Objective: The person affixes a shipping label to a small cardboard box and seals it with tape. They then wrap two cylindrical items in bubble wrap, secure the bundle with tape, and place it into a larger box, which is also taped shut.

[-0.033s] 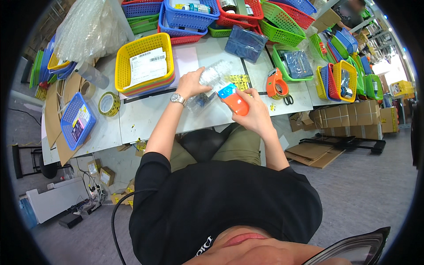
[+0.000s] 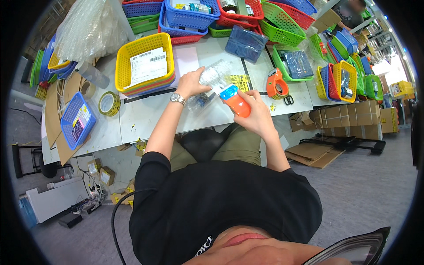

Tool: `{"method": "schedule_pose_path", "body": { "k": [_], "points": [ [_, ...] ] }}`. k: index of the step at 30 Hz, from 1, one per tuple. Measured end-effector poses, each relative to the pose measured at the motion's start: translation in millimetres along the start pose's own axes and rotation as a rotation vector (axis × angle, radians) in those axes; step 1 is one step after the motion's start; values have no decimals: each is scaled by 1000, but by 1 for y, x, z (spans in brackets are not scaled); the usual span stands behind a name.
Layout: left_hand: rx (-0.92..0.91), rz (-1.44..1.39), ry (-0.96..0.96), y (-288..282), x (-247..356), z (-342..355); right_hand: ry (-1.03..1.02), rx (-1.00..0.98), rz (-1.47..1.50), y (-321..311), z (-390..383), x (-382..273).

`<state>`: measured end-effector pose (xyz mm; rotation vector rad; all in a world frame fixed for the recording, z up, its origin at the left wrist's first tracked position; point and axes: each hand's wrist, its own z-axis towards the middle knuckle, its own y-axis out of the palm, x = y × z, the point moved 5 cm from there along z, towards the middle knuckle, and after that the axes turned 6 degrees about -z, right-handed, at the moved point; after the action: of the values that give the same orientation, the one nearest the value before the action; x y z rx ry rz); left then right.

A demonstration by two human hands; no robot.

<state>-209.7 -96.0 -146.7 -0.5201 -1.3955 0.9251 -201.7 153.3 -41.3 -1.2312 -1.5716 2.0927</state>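
A sheet of clear bubble wrap (image 2: pixel 215 73) lies on the table in front of me. My left hand (image 2: pixel 191 85), with a watch on its wrist, grips the near left side of it between thumb and fingers. My right hand (image 2: pixel 256 112) is closed around an orange-and-blue pack (image 2: pixel 237 105), its blue end tilted toward the wrap; its exact kind does not show. Some clear plastic with something dark blue under it (image 2: pixel 201 100) lies below my left fingers, too blurred to name.
Left stand stacked yellow baskets (image 2: pixel 118 79) with paper slips, a tape roll (image 2: pixel 109 104) and a blue basket (image 2: pixel 66 130). Rightward are an orange tape dispenser (image 2: pixel 276 83), scissors (image 2: pixel 288 100) and a green basket (image 2: pixel 309 78). A dark blue wrapped pack (image 2: pixel 246 43) lies farther back.
My right hand and the orange-and-blue pack have shifted very slightly right and nearer to me. My left hand and the bubble wrap stay put.
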Motion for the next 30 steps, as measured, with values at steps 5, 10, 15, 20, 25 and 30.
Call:
{"method": "schedule_pose_path", "body": {
  "k": [5, 10, 15, 20, 25, 30],
  "points": [
    [-50, 62, -30, 4, 4, 3, 12, -71, -91, 17, 7, 15],
    [102, 310, 98, 0, 35, -5, -9, -107, -134, 39, 32, 27],
    [40, 498, 278, 27, 28, -14, -9, -215, -195, 35, 48, 16],
    [-29, 299, 217, 9, 53, -7, -11, -180, -196, 35, 36, 26],
    [-9, 437, 15, 20, 73, -3, 55, -210, -166, 25, 15, 34],
    [76, 495, 45, 40, 78, -6, -5, -354, -347, 18, 28, 27]
  ]
}}
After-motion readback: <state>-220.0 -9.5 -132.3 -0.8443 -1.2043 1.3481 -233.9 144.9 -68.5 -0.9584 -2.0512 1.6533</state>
